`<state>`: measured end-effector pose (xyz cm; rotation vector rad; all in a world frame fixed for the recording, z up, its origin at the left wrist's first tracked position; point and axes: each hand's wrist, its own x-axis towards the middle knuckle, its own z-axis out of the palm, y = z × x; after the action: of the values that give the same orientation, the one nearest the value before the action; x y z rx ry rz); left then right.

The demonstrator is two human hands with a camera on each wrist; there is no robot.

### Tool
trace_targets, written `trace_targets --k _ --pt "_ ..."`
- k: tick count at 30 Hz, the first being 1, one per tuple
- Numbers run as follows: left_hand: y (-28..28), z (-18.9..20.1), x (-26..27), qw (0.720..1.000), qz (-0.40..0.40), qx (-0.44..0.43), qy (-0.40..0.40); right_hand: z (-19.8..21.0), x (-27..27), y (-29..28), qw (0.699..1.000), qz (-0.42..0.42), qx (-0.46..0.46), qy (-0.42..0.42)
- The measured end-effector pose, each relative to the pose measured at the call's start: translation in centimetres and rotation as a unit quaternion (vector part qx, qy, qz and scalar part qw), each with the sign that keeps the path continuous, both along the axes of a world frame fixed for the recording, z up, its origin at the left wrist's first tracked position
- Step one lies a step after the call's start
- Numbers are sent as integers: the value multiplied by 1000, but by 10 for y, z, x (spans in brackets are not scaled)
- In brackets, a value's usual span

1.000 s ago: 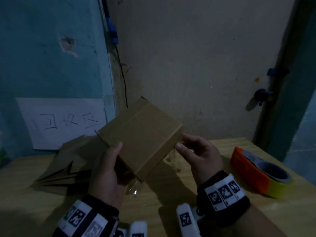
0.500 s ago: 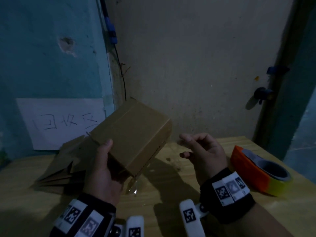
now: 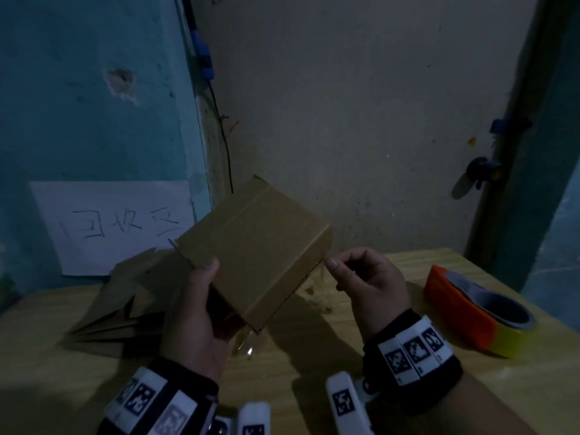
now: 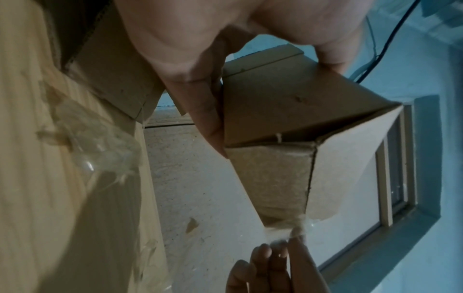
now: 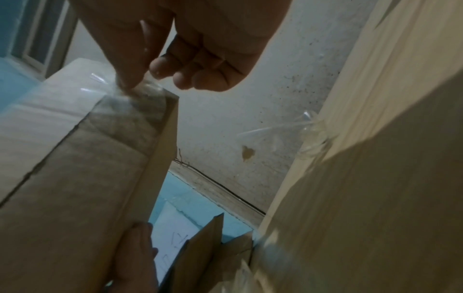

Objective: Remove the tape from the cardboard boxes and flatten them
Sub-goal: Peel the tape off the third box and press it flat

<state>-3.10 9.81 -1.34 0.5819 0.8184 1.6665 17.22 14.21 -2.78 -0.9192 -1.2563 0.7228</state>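
A small brown cardboard box is held tilted above the wooden table. My left hand grips its near left corner, thumb on top, fingers underneath. My right hand is at the box's right corner. There its thumb and forefinger pinch the end of a clear tape strip that runs over the box's end face. The pinch also shows in the left wrist view, with the right hand on the tape at the corner. A crumpled wad of removed clear tape lies on the table below the box.
Flattened cardboard pieces lie stacked at the back left, below a paper sign on the blue wall. A roll of orange and yellow tape sits at the right. Another bit of clear tape lies on the table.
My right hand came off the box, then returned to its right corner and pinched the tape end. The left hand shifted the box left and back right.
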Motion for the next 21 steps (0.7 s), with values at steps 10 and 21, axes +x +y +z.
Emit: trace_targets --k 10,21 --pt "-12 9 -8 999 -21 -27 29 7 10 10 965 35 -50 255" --pt "-14 15 -12 988 -101 -99 54 4 13 13 958 -30 -71 275"
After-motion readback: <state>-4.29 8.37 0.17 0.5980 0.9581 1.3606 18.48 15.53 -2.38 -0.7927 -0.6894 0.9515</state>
